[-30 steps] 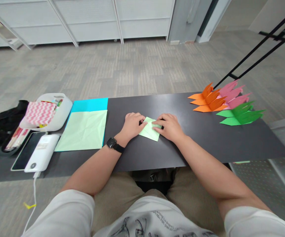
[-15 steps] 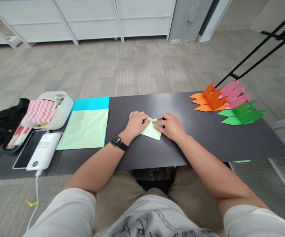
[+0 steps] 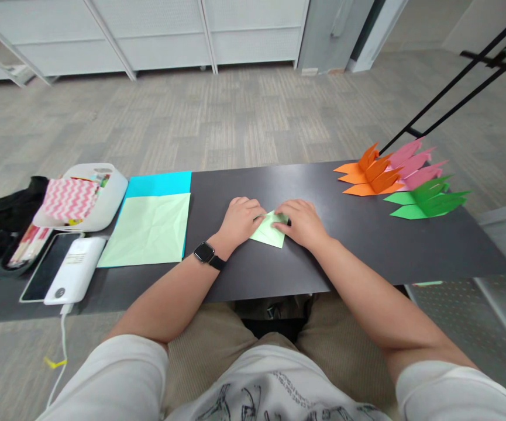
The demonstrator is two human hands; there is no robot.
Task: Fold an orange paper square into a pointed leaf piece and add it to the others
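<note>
A small folded piece of pale green paper (image 3: 269,235) lies on the dark table, between my two hands. My left hand (image 3: 243,218) closes on its upper left corner, thumb and fingers at the edge. On the upper right side, my right hand (image 3: 300,220) grips the same paper with bent fingers, the thumb lying on it. The paper's far edge is partly hidden by my fingers. A black watch sits on my left wrist.
Left of my hands lie a creased light green sheet (image 3: 147,228) and blue paper (image 3: 160,183), a white power bank (image 3: 75,269), a phone (image 3: 50,266) and a white basket (image 3: 114,196). At right stand orange (image 3: 370,174), pink (image 3: 415,166) and green (image 3: 428,200) folded papers.
My right hand's fingers have drawn in closer over the paper's top right part. My left hand stays about where it was, and the paper has barely moved.
</note>
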